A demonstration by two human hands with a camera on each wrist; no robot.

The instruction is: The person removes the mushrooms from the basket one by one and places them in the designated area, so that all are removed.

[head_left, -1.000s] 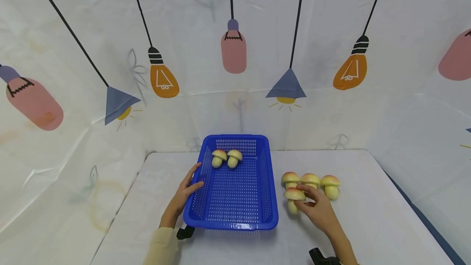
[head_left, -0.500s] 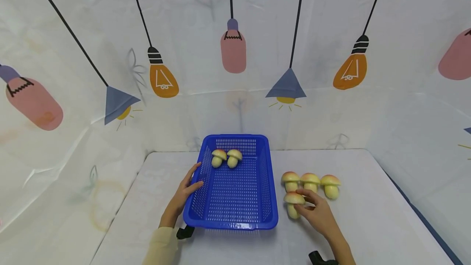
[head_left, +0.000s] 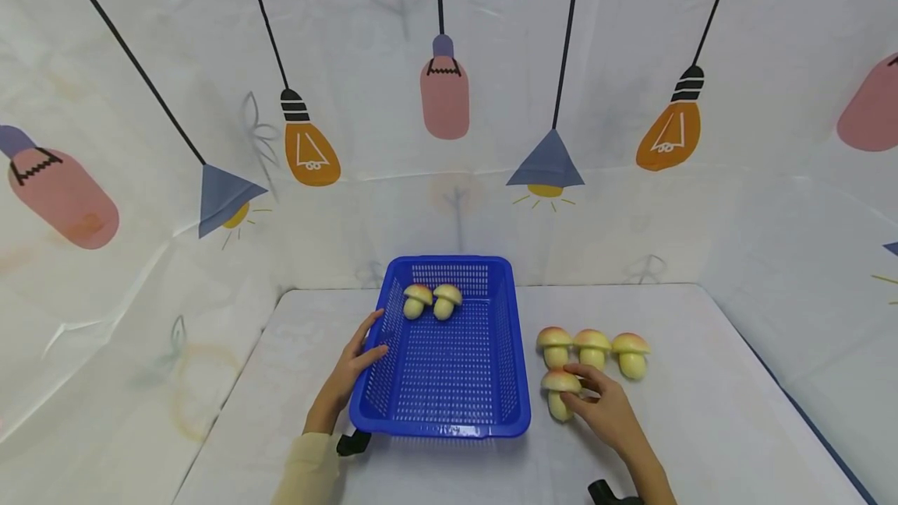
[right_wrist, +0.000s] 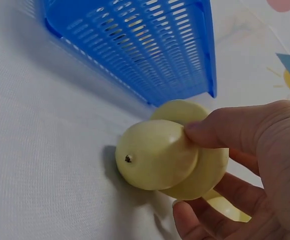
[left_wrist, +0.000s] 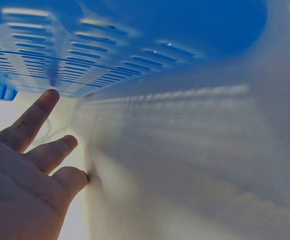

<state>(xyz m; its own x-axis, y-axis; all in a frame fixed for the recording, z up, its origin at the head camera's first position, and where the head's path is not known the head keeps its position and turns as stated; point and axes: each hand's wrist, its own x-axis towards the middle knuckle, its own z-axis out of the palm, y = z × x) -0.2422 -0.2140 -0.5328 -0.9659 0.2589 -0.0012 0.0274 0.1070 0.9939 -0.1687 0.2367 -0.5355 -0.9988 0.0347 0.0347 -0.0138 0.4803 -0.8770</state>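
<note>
Head camera looks forward-down; wrist close-ups share the basket

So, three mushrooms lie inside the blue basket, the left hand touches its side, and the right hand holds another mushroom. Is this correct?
Not quite: the head view shows two mushrooms inside the blue basket, not three. The rest stands: the left hand touches its side, and the right hand holds another mushroom.

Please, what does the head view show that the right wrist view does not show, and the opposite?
Only the head view: the left hand touching the basket, and orange bulbs printed on the wall.
Only the right wrist view: a small dark spot on the stem's end of the held mushroom.
Both: the right hand pinching this mushroom beside the blue basket.
</note>
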